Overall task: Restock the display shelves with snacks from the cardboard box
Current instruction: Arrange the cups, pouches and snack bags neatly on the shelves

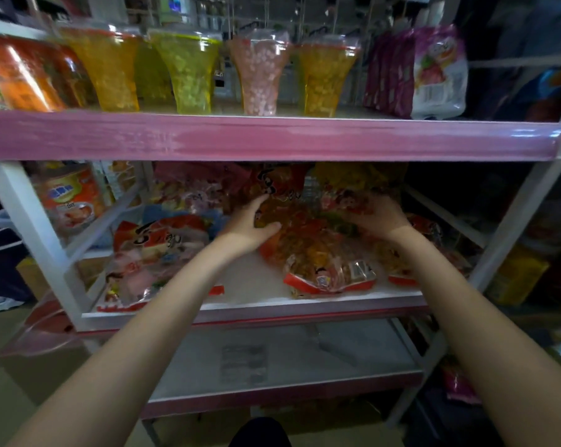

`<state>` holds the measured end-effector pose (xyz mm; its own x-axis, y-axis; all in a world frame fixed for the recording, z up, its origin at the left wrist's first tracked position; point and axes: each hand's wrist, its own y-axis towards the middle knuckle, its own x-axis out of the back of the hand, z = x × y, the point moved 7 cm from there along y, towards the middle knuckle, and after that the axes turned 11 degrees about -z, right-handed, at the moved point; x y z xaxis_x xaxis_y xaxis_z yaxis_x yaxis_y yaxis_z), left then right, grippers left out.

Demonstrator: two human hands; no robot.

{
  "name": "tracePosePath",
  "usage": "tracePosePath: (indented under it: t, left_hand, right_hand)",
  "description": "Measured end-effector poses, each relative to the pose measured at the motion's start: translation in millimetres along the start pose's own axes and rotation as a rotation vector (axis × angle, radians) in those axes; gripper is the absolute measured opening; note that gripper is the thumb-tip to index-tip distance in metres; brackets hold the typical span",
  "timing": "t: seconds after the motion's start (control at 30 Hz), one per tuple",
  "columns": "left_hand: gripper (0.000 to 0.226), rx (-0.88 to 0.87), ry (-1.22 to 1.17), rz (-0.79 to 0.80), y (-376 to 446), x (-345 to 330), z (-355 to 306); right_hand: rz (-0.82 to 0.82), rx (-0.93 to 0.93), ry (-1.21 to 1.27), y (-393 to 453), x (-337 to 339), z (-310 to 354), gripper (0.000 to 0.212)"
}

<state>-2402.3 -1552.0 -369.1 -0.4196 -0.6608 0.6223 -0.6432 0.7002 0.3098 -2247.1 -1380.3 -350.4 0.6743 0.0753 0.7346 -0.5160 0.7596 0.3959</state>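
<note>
Middle shelf (256, 306), right half: orange snack bag (308, 250) lying flat, lower end just short of the front edge, upper end among more bags at the back; left hand (248, 222) grasping its left side, thumb and fingers curled onto the plastic; right hand (380, 217) on its upper right part, fingers bent into the wrapper, though blur hides the exact grip. Left half of same shelf: pink-and-white snack bag (150, 262) reaching the front edge; orange tub (69, 196) at the back left corner. Top shelf (272, 138): row of clear candy cups (188, 71), yellow, green and pink, along the front edge; purple pouches (414, 71) at the right end.
</note>
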Motion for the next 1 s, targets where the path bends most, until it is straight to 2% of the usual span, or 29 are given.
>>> tracePosePath:
  t: [0.1, 0.17, 0.3, 0.37, 0.4, 0.47, 0.57, 0.7, 0.77, 0.87, 0.93, 1.0]
  left_hand:
    - [0.068, -0.035, -0.069, 0.079, 8, -29, -25]
    - [0.075, -0.045, -0.042, 0.194, 9, -50, -34]
    - [0.074, -0.059, 0.121, 0.397, 11, -74, -27]
    - [0.072, -0.039, 0.167, 0.439, 10, -78, -15]
    - [0.072, -0.042, 0.170, 0.435, 10, -79, -11]
    - [0.070, -0.075, 0.165, 0.404, 8, -77, -7]
    - [0.067, -0.093, 0.099, 0.339, 7, -70, 0]
    - [0.065, -0.017, 0.002, 0.218, 4, -60, 15]
    - [0.062, 0.004, -0.023, 0.164, 4, -56, 17]
    - [0.061, 0.005, -0.011, 0.108, 6, -52, 16]
    - [0.060, 0.000, 0.017, 0.077, 9, -48, 17]
    - [0.059, 0.005, 0.039, 0.063, 11, -45, 20]
  right_hand:
    - [-0.014, -0.005, 0.068, 15, 2, -23, 0.068]
    - [0.000, 0.050, 0.087, 18, -8, -28, 0.072]
    - [-0.207, 0.112, 0.096, 43, -9, -26, 0.074]
    - [-0.142, 0.040, 0.193, 61, -26, -28, 0.075]
    - [-0.099, 0.006, 0.164, 68, -37, -31, 0.078]
    - [-0.110, -0.028, -0.051, 76, -48, -38, 0.075]
    - [-0.264, -0.032, -0.198, 74, -41, -43, 0.049]
    - [-0.430, 0.017, 0.023, 63, -22, -40, 0.037]
    - [-0.460, 0.035, 0.071, 65, -12, -29, 0.031]
    - [-0.570, 0.039, 0.192, 67, 3, -9, 0.029]
    - [-0.679, -0.006, 0.351, 61, 17, -2, 0.033]
    - [-0.759, -0.134, 0.534, 51, 28, -10, 0.034]
